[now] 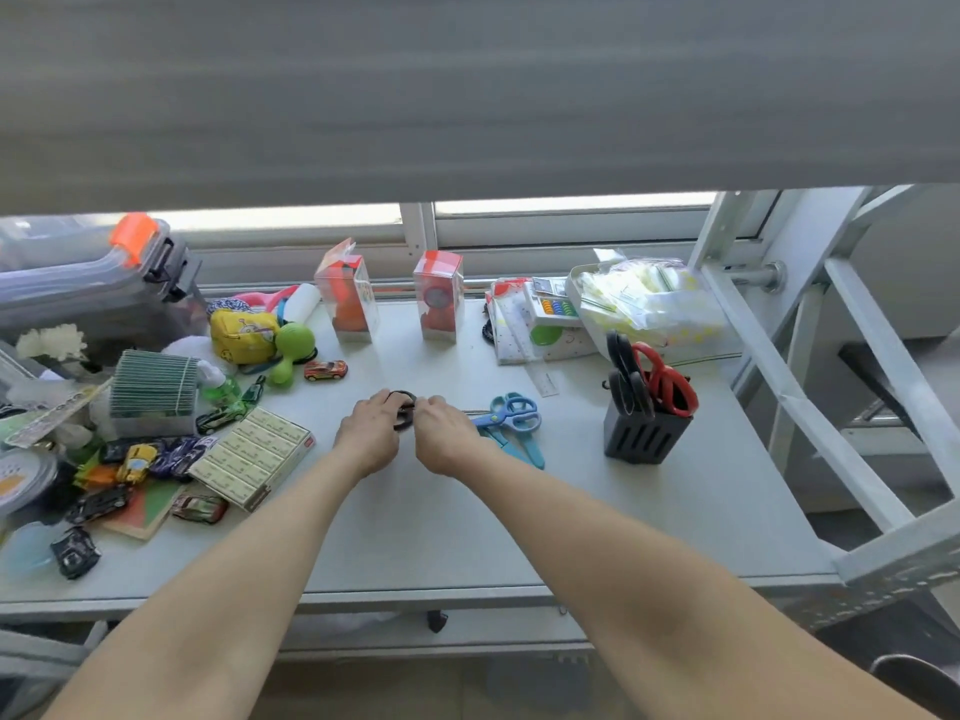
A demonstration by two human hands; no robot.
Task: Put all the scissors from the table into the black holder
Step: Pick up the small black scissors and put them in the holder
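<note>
Both my hands meet at the table's middle over a pair of black-handled scissors (403, 407). My left hand (366, 433) and my right hand (447, 436) each grip one side of the black handles; the blades are mostly hidden. Just to the right lie blue scissors (511, 415) across a teal pair (530, 449). The black holder (644, 433) stands at the right, with black-handled scissors (626, 371) and red-handled scissors (667, 381) upright in it.
Toy cars, a box of erasers (254, 454) and green toys crowd the left side. Two clear boxes (439, 298) stand at the back. A ruler (540, 379) and stationery bags (639, 298) lie behind the holder. A metal frame (810, 407) borders the right edge.
</note>
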